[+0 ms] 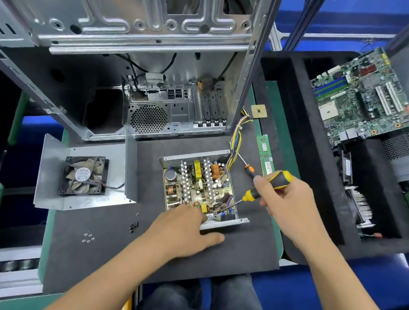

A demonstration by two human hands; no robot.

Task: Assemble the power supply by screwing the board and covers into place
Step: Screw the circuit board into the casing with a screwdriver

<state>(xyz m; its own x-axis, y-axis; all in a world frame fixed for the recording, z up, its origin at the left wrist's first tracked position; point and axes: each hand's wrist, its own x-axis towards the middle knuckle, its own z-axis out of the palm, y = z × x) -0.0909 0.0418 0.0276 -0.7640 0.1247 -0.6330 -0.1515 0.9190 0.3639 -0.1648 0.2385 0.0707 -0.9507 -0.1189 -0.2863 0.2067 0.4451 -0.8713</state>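
The open power supply case (pixel 226 223) lies on the dark mat with its circuit board (pixel 199 183) inside. My right hand (pixel 283 202) grips a yellow and black screwdriver (pixel 275 182); its shaft slants down to the board's near right part. My left hand (pixel 184 230) rests at the case's near edge, fingertips on the board's near side and thumb stretched along the mat. The metal cover (pixel 50 175) with a black fan (pixel 84 175) lies to the left. Loose black screws (pixel 133 227) and silver screws (pixel 88 238) sit on the mat near my left forearm.
A bare computer chassis (pixel 134 45) stands behind the power supply. An orange-handled screwdriver (pixel 246 166), a RAM stick (pixel 265 155) and a CPU chip (pixel 259 111) lie to the right. A black tray (pixel 308 151) at right holds a motherboard (pixel 363 96) and heatsinks.
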